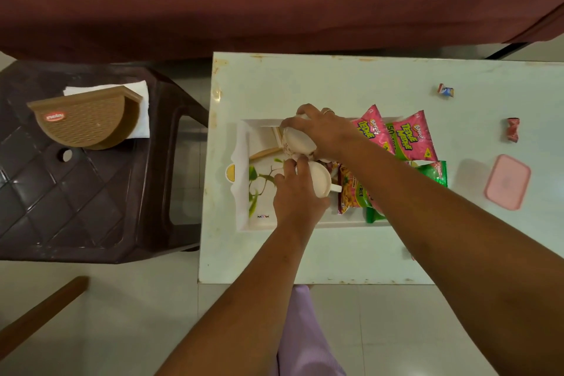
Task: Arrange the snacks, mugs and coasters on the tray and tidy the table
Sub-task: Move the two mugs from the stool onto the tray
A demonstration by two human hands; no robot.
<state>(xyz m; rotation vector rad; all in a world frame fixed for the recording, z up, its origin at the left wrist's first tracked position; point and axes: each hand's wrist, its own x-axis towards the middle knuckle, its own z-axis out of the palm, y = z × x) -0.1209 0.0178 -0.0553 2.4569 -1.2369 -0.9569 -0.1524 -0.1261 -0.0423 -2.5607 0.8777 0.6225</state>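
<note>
Tedhe Medhe packets (410, 139); tray (242, 217) maybe Nayasa.

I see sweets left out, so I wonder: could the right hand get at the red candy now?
Probably not yet: the right hand grips a mug over the tray. Once freed, only flat snack packets lie between it and the red candy.

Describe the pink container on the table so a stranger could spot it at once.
Find the white table, then the tray of snack packets on it. To the right of the tray is a flat pink container with rounded corners. It is plain and far bigger than the two wrapped sweets beyond it.
</note>
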